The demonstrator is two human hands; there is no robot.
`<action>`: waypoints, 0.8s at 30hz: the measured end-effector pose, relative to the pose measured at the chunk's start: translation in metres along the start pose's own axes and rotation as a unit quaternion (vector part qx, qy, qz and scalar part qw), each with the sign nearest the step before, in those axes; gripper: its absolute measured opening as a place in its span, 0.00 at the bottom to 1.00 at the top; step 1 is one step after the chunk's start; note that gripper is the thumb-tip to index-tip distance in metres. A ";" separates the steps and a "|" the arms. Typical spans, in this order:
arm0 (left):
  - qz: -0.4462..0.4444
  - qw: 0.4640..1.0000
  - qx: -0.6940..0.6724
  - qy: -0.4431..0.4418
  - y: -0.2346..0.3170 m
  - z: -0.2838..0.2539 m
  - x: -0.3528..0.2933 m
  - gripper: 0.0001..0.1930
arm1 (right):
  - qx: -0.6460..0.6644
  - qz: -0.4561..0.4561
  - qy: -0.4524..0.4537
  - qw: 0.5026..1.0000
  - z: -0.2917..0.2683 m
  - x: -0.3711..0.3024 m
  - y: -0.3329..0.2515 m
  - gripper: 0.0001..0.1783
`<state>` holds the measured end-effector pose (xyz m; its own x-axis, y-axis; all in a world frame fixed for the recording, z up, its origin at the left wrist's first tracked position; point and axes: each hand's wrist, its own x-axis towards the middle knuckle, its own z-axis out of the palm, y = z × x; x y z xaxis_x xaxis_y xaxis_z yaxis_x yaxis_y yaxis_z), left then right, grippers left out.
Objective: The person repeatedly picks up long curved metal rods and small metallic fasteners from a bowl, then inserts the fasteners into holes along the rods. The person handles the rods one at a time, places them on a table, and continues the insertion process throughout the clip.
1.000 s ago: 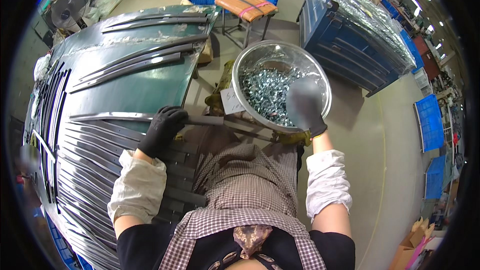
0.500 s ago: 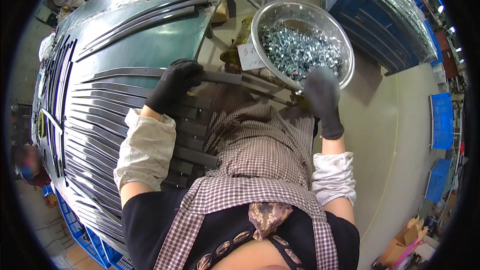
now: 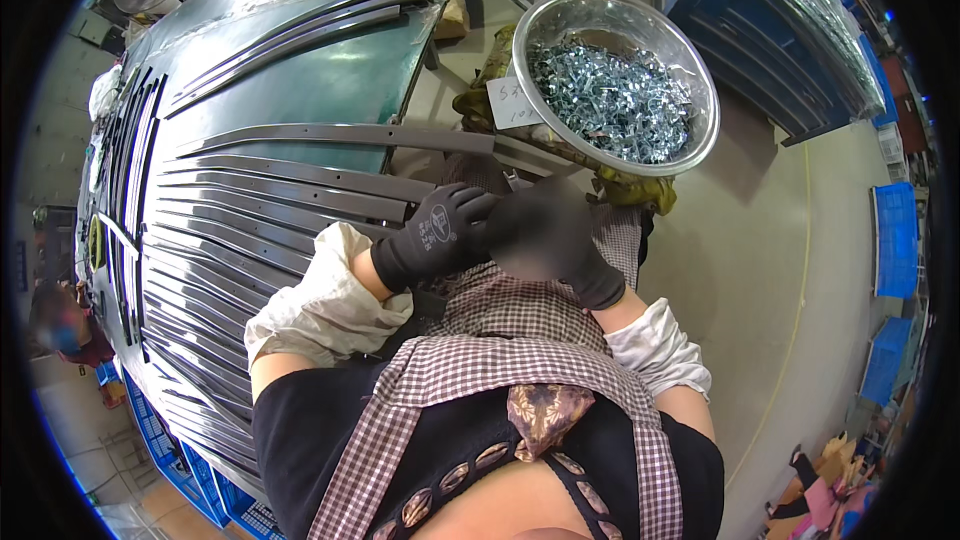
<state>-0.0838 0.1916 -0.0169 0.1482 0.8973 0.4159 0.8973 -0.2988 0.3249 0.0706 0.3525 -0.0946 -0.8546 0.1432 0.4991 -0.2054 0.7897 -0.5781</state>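
Both my hands wear black gloves and meet in front of my lap. My left hand has its fingers closed and bent toward the right hand; whatever they grip is hidden. Against its fingers lies my right hand, blurred, so its fingers do not show. Beside the left hand end several long dark metal strips, fanned out over the table's near side. One separate strip lies farther back, its end sticking out past the table edge. A round metal bowl holds a heap of small shiny metal clips.
The green-topped table fills the left side, with more strips at its back and left. A paper tag hangs at the bowl's left rim. Behind the bowl stands a large blue crate. Blue bins line the right. Another person is at far left.
My right hand has left the bowl and come in toward my lap. My left hand has let go of the far strip and moved right and nearer to me, meeting the right.
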 end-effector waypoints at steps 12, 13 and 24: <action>0.002 1.000 -0.002 -0.008 0.016 -0.024 0.006 0.28 | 0.530 0.366 -0.164 0.748 -0.059 0.020 -0.046 0.15; 0.016 1.000 0.007 0.003 0.013 -0.023 0.006 0.28 | 0.530 0.372 -0.159 0.745 -0.061 0.019 -0.044 0.16; 0.064 0.959 0.266 -0.072 -0.006 -0.011 0.001 0.22 | 0.293 0.317 -0.088 0.898 -0.033 0.012 -0.030 0.29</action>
<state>-0.0936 0.1906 -0.0094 0.2918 0.9114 0.2901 0.9479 -0.2350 -0.2153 0.0822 0.3506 -0.0502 -0.9396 0.3160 -0.1312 0.1787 0.1262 -0.9758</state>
